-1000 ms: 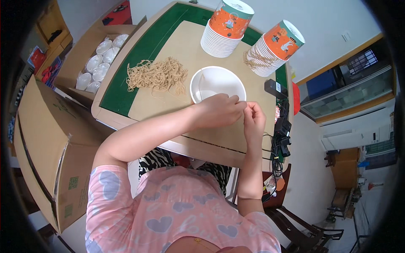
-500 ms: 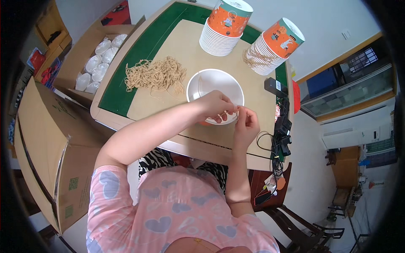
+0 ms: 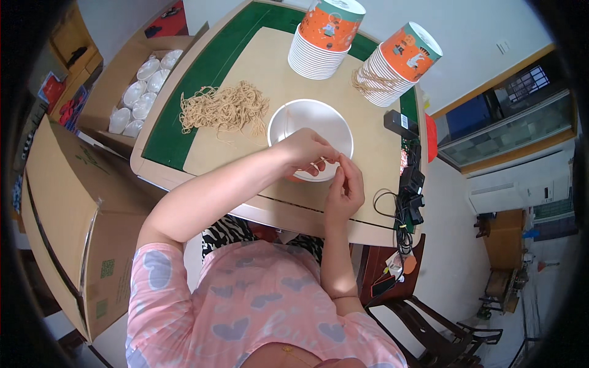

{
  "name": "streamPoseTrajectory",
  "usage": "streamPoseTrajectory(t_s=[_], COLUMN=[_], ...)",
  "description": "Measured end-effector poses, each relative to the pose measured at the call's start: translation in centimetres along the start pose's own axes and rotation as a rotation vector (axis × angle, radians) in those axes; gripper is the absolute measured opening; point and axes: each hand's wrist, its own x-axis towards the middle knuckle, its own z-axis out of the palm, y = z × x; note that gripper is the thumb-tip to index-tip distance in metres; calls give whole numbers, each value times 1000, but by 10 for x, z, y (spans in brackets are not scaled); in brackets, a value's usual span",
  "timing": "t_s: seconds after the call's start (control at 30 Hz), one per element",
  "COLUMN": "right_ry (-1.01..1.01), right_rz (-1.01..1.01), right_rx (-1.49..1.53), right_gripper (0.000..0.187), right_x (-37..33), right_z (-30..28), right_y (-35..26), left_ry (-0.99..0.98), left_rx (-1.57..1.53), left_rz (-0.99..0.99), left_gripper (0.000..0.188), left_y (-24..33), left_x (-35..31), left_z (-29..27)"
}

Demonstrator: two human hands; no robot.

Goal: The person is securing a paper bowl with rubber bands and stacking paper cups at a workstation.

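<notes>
A white paper bucket [image 3: 279,126] stands mouth up on the table in front of me, with a thin tan cord running along its inside wall. Over its near right rim my left hand [image 3: 308,151] reaches across, fingers bent and pinching the thin cord. My right hand [image 3: 345,189] is just outside that rim, its thumb and forefinger pinched close to the left fingertips, on what looks like the same cord. Both hands partly hide the rim. To the left lies a tangled heap of tan cord [image 3: 226,107].
Two stacks of upside-down paper buckets, one [image 3: 331,37] behind and another [image 3: 399,61] at the back right with cords draped on it. Black power adapters [image 3: 412,179] and cables line the right edge. Cardboard boxes [image 3: 110,245] stand left; one holds white cups [image 3: 145,92].
My right hand has shifted left and its fingers have drawn closer together. The left hand has moved slightly left, staying over the bucket.
</notes>
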Motion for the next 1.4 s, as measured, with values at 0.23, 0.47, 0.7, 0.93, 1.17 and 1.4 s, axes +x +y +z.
streamPoseTrajectory(t_s=[0.23,0.47,0.7,0.93,1.17,1.4], right_ry=[-15,-69,-29,-78,-110,-211], right_rz=[-22,321,351,327,277,218], right_rx=[65,306,286,183,147,-85], right_gripper=[20,6,3,4,9,14], right_x=[-1,-3,-1,-2,6,15], right_z=[-8,-6,-2,-4,-1,-5], right_y=[6,5,-3,-2,-14,-18], left_ry=[70,202,293,399,502,470], left_rx=[243,491,346,471,519,418], left_rz=[119,568,519,727,765,746], left_gripper=[12,21,18,16,10,12], left_y=[7,-18,-17,-30,-31,-27], left_x=[-20,-32,-45,-36,-33,-35], left_z=[6,10,20,23,21,17])
